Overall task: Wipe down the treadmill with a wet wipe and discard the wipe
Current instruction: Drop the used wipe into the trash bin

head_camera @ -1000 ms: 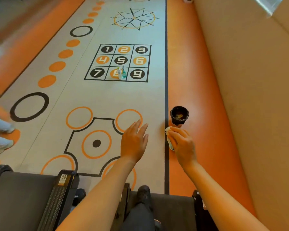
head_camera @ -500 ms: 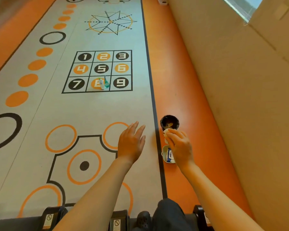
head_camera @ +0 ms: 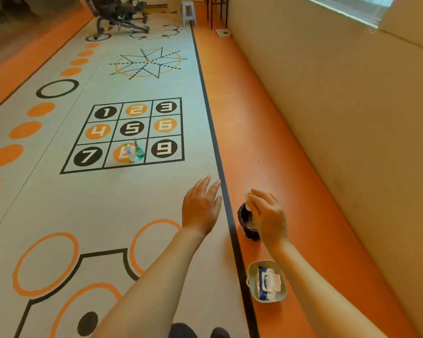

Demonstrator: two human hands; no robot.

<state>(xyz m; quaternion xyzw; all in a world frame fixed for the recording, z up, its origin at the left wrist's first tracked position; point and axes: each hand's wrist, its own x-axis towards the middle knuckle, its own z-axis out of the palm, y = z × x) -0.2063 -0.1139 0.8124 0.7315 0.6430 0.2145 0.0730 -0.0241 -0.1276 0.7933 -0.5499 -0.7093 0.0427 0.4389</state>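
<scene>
Head view shows the wet wipe, a small white wad, pinched in the curled fingertips of the right hand directly over the mouth of a small black bin on the orange floor strip. More white material lies inside the bin. At about 6 o'clock from the bin, near it, sits a pale tray holding a pack of wipes with a blue label. At 9 o'clock from the bin, across the black border line, the left hand hovers with straight, spread fingers, holding nothing. Farther off at 11 o'clock, two bottles stand on the number grid, on square 8.
</scene>
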